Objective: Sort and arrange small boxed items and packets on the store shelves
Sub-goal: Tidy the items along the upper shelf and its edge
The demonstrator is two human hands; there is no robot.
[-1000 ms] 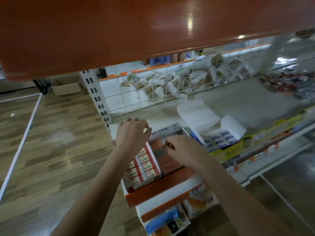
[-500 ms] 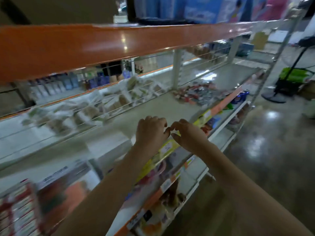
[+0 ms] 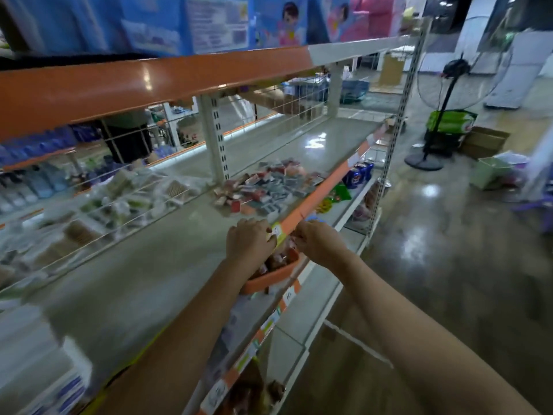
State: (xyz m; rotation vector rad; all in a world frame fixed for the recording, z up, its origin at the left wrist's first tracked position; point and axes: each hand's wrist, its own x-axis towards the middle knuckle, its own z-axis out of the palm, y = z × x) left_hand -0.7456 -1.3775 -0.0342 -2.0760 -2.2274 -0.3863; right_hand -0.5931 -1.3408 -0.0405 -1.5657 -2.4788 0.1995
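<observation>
Hands at the shelf lip

Packets fill an orange tray (image 3: 270, 278) on the lower shelf, beneath both wrists. Small boxes (image 3: 263, 187) lie heaped on the grey shelf (image 3: 143, 265), past a bare stretch. Left hand (image 3: 248, 241) and right hand (image 3: 317, 239), fingers curled, meet at the yellow label (image 3: 276, 232) on the orange edge strip (image 3: 317, 196); what they pinch I cannot tell. Since half a second ago, both hands sit farther along the shelf.
</observation>
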